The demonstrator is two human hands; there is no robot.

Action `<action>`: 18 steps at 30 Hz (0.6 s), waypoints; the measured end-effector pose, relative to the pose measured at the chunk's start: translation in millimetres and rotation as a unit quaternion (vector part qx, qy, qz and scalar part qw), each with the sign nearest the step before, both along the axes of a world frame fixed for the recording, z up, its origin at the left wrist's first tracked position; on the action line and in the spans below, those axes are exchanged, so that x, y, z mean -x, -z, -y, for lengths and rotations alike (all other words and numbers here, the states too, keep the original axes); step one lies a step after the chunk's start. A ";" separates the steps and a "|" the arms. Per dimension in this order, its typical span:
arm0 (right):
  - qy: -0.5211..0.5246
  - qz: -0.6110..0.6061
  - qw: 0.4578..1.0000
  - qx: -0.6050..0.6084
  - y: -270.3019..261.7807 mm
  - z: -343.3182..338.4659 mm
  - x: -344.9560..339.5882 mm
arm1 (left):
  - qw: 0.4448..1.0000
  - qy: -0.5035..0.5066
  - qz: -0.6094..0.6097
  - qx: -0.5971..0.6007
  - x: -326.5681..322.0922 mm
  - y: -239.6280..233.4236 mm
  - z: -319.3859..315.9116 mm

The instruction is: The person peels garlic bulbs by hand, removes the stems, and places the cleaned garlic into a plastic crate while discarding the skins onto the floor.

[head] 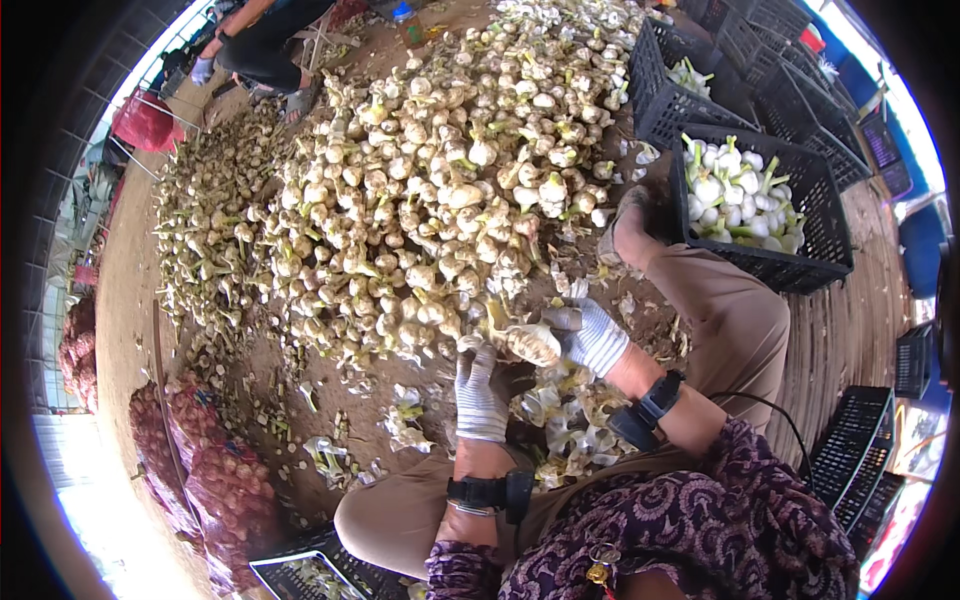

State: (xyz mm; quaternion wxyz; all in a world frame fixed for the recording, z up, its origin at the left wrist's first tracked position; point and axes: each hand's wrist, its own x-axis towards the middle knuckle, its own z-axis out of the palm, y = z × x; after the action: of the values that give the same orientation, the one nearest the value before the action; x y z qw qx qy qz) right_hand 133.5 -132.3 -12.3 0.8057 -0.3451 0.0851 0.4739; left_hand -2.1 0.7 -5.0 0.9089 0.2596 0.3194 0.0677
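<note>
Between my two hands is a garlic bulb [534, 344] with a loose, dirty outer skin and a stem. My right hand [596, 335], in a striped glove with dark, soiled fingertips, grips it from the right side. My left hand [480, 395], gloved alike, is close on the left with its fingers bent. Its thumb side is partly hidden in shadow, and whether it grips the bulb is unclear. Just beyond both hands spreads a large heap of unpeeled garlic bulbs [420, 187]. Peeled-off garlic skins [574, 420] lie on the ground below the bulb.
At right, a black plastic crate [817, 202] holds white garlic; another crate [652, 82] stands behind it. Red mesh sacks [217, 480] of garlic lie at left. A partly visible crate [360, 559] sits by my left knee. Another person's sandalled foot [298, 103] is at the heap's far side.
</note>
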 end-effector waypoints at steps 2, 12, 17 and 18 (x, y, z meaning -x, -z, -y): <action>-0.012 -0.014 1.000 0.008 6.9 1.1 5.3 | 0.994 -0.095 0.002 -0.058 -5.9 -13.0 2.8; -0.080 0.552 0.789 0.257 60.6 25.2 -9.0 | 0.986 0.025 0.145 -0.084 -0.1 -61.1 7.0; 0.044 -0.015 0.979 0.199 39.8 24.8 -24.6 | 0.729 0.563 -0.004 -0.390 4.4 -31.6 12.9; 0.053 -0.027 0.994 0.093 54.5 48.6 -44.2 | 0.725 0.566 0.011 -0.391 -4.9 -29.4 24.7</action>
State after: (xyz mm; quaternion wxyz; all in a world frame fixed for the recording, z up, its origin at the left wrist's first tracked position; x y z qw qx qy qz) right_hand 177.7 -181.0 -66.8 0.7915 -0.4003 0.1684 0.4301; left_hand 2.8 -24.1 24.3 0.5995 0.7239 0.0483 -0.3380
